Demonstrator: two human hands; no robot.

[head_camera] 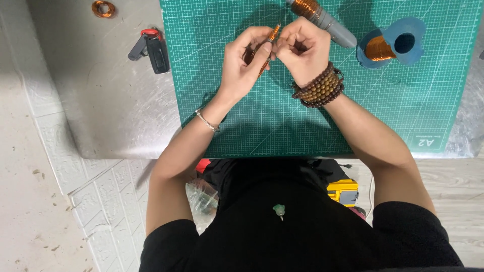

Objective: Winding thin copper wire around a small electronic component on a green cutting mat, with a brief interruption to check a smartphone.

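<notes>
Both my hands meet above the green cutting mat (282, 126). My left hand (244, 63) pinches a thin copper-coloured rod wound with wire (272, 36), held slanted between thumb and fingers. My right hand (302, 50) is curled with its fingertips closed on the same piece near its upper end. A thin metal bangle circles my left wrist, and brown bead bracelets (320, 86) wrap my right wrist. How the wire runs between the fingers is hidden.
A blue spool of copper wire (390, 46) lies on the mat at the upper right, beside a grey tool wrapped in copper wire (322, 17). On the metal table (111, 100) lie a key fob with keys (151, 48) and a small copper coil (103, 8). A yellow box (343, 191) sits on the floor.
</notes>
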